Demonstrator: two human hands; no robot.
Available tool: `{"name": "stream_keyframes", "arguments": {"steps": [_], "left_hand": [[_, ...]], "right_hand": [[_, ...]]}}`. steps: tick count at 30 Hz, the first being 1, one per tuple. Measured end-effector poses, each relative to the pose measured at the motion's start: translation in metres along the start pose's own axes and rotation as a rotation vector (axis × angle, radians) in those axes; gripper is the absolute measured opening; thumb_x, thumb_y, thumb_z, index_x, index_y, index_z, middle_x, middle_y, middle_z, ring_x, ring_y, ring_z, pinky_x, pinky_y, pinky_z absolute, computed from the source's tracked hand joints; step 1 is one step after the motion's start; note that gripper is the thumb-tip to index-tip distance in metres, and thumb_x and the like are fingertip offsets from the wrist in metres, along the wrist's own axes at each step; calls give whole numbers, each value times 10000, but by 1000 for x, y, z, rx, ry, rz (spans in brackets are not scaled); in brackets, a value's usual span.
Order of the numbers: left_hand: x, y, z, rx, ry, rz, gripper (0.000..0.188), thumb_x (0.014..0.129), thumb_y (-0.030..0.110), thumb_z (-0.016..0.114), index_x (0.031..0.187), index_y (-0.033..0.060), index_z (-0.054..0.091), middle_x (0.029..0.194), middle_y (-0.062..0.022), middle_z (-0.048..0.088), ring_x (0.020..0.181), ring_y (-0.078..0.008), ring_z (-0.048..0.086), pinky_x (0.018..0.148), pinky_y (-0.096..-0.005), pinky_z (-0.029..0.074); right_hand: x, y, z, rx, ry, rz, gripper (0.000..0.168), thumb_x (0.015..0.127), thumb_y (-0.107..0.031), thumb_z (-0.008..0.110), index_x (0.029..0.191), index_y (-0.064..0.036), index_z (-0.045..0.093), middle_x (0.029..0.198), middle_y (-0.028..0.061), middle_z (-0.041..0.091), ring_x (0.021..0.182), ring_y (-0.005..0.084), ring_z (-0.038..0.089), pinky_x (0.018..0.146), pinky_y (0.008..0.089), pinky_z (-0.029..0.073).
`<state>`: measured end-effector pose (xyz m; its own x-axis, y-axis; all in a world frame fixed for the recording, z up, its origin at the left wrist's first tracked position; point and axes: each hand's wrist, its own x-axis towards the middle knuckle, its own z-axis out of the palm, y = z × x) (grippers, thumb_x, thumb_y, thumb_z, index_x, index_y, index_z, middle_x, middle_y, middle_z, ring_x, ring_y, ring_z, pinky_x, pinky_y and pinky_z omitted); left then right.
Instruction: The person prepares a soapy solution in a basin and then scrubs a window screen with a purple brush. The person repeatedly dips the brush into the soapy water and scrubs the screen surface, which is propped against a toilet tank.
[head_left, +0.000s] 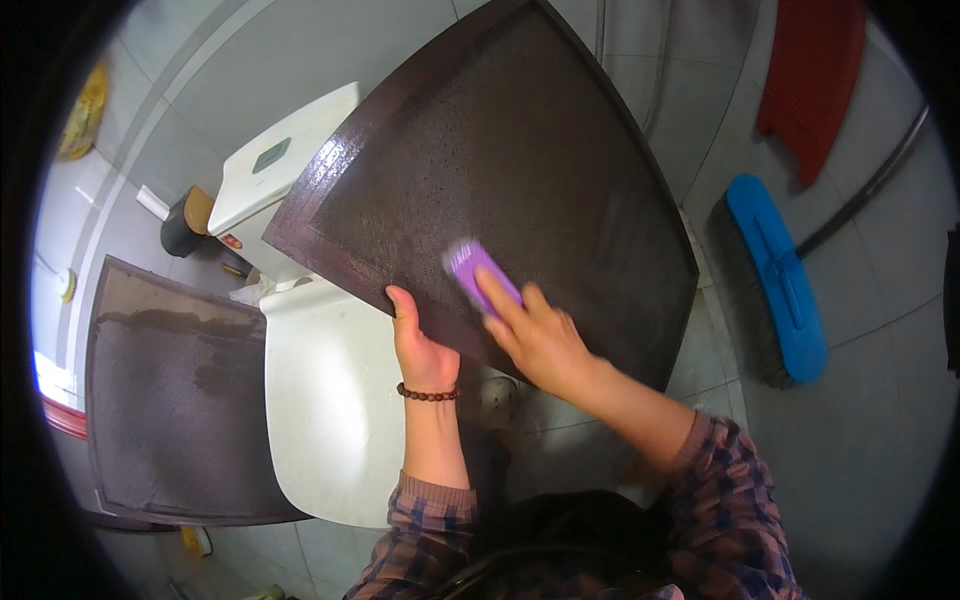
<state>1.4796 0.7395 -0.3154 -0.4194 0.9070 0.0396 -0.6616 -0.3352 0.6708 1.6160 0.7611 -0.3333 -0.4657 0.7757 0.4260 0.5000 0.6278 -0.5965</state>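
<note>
A large dark brown floor mat (525, 165) with a raised border stands tilted before me, its surface wet and shiny along the left edge. My left hand (424, 341) grips the mat's lower edge, thumb on the front and fingers hidden behind it. In my right hand (544, 334) is a purple scrub brush (484, 277), pressed against the mat's lower middle. The brush's front end is blurred. A beaded bracelet circles my left wrist.
A white toilet (330, 405) with its lid down is at left, beside a second dark mat (180, 405), partly wet. A blue broom head (776, 277) leans on the right wall, below a red plastic piece (814, 82). A dark bin (186, 221) stands by the tank.
</note>
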Motion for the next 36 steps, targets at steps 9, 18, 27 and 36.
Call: {"name": "stream_keyframes", "arguments": {"steps": [9,18,27,36], "left_hand": [[2,-6,12,43,-123,53,574,861,440,428,1236,13,347,1244,-94,401,1150,-230,376,974,-377,289],[1,-7,-1,4,-241,-19,594,856,465,411,1241,17,344,1250,-97,399,1161,-228,369,982,-378,282],[-2,-7,16,16,-101,64,602,858,461,412,1259,22,316,1277,-83,364,1172,-227,353,982,-381,280],[0,-7,8,62,-86,86,554,858,454,420,1241,56,363,1242,-87,409,1145,-259,381,961,-406,295]], "right_hand": [[82,-6,-20,53,234,-63,431,829,-228,501,1245,-242,390,843,200,469,589,405,530,546,468,448],[4,11,-15,168,31,-126,463,800,-176,541,1245,-225,419,769,155,434,574,335,522,515,410,449],[81,-5,-21,138,243,-122,427,805,-249,534,1221,-279,440,778,159,462,590,351,548,523,423,466],[-48,74,-7,40,29,-131,518,754,-203,601,1239,-279,436,756,104,458,529,224,536,459,339,475]]}}
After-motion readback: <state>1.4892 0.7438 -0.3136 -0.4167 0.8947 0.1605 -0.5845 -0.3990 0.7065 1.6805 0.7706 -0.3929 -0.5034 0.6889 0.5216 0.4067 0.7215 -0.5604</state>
